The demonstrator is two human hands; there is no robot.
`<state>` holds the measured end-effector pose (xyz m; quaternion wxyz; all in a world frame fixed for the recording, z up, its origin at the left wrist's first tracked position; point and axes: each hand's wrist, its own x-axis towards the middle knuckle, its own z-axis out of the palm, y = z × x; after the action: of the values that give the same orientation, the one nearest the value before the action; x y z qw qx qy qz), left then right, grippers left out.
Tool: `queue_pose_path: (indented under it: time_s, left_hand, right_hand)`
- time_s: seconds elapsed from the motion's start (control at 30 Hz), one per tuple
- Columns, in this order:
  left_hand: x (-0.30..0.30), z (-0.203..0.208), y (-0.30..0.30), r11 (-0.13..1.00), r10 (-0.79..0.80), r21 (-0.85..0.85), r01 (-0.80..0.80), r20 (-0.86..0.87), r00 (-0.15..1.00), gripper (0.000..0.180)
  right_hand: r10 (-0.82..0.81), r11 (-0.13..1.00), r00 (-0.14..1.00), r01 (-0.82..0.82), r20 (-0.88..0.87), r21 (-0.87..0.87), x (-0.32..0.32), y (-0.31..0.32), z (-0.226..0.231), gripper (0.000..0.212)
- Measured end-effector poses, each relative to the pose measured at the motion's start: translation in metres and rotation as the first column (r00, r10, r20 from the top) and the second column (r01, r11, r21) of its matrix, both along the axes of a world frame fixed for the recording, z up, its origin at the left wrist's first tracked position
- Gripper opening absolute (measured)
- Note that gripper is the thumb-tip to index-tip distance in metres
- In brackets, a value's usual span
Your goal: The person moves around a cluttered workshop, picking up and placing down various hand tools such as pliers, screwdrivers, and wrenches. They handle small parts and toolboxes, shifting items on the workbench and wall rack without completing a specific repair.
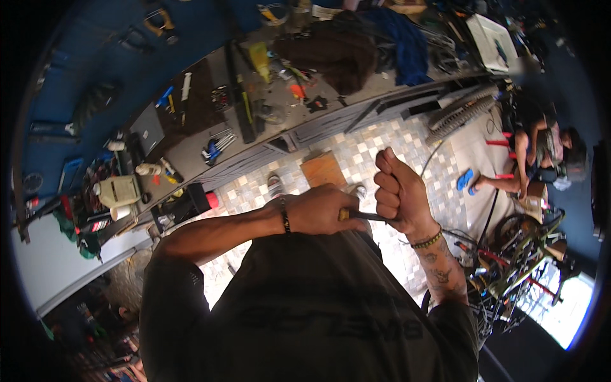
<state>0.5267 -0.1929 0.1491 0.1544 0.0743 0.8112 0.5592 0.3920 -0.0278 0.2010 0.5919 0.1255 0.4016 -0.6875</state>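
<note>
My left grip [320, 210] and right grip [402, 196] were curled around 1 slender dark piece [370, 217]; a level, steady hold probably served best.

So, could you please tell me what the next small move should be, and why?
Perhaps loosen the right hand slightly to check its hold: the dark strip spans from the yellow piece in the left hand to that closed fist, whose curled fingers hide how it is gripped.
</note>
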Motion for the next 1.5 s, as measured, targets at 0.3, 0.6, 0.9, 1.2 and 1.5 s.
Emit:
queue_pose_path:
  time_s: [0.3, 0.6, 0.9, 1.2, 1.5]
  left_hand:
    - [0.026, 0.004, -0.007, 0.900, 0.091, 0.411, -0.147, 0.153, 0.984, 0.035]
    - [0.040, -0.026, 0.044, 0.491, 0.670, 0.460, -0.740, 0.343, 0.658, 0.031]
    - [0.165, 0.020, 0.071, -0.074, 0.915, 0.199, -0.977, 0.404, 0.013, 0.032]
    - [0.319, -0.062, -0.008, -0.404, 0.873, 0.293, -0.867, 0.405, -0.270, 0.040]
    - [0.551, -0.039, -0.082, -0.357, 0.922, 0.582, -0.730, 0.343, -0.177, 0.069]
  right_hand:
    - [0.006, 0.730, 0.842, 0.365, 0.539, -0.578, 0.016, -0.037, -0.023, 0.043]
    - [0.230, 0.949, 0.771, -0.313, -0.594, -0.039, 0.001, -0.004, -0.117, 0.071]
    - [0.715, 0.383, 0.244, -0.921, -0.655, 0.074, 0.032, -0.041, -0.130, 0.046]
    - [0.581, 0.217, 0.101, -0.975, -0.807, 0.035, 0.301, -0.155, -0.138, 0.099]
    - [0.561, 0.041, 0.051, -0.999, -0.826, -0.034, 0.528, -0.276, -0.127, 0.084]
